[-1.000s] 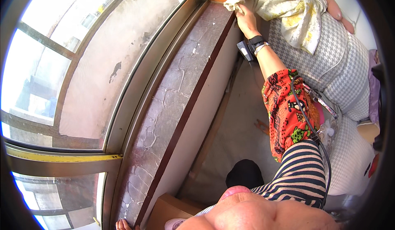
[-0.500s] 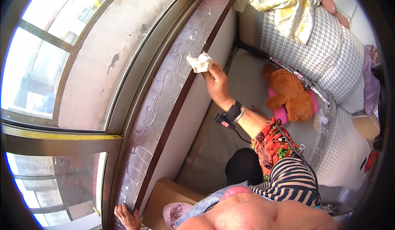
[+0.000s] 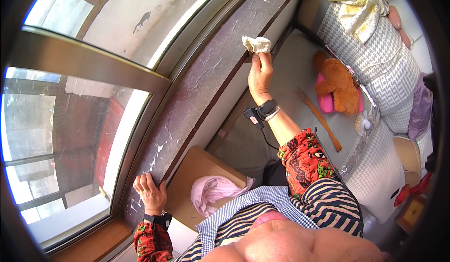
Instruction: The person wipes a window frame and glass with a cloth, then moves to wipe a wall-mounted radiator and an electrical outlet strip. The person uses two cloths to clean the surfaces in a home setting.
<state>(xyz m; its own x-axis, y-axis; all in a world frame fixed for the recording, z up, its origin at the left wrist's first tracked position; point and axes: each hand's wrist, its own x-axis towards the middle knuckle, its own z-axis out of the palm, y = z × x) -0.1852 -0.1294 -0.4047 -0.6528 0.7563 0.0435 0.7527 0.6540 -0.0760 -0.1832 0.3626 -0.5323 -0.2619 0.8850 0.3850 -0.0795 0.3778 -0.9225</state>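
My right hand [image 3: 260,77] reaches out past the far part of the windowsill, its fingers pinched on a crumpled off-white cloth [image 3: 257,44]. The cloth is bunched up at the sill's inner edge; whether it touches the sill I cannot tell. My left hand [image 3: 151,194] lies on the near end of the dark purple-grey windowsill [image 3: 206,79], fingers stretched over the surface and holding nothing. White scuffs mark the sill close to its fingertips. Both wrists wear black straps, and a small box hangs at the right one with a cable.
An open cardboard box [image 3: 206,161] with a pink cloth [image 3: 213,191] stands below the sill. A brown plush toy [image 3: 340,81], a wooden stick [image 3: 321,119] and a houndstooth-covered sofa [image 3: 375,70] are to the right. The metal-framed window [image 3: 93,53] borders the sill on the left.
My view has shifted toward the near end of the sill, bringing more of my left arm, the box and the stick into sight. The right hand still grips the cloth, now turned more upright.
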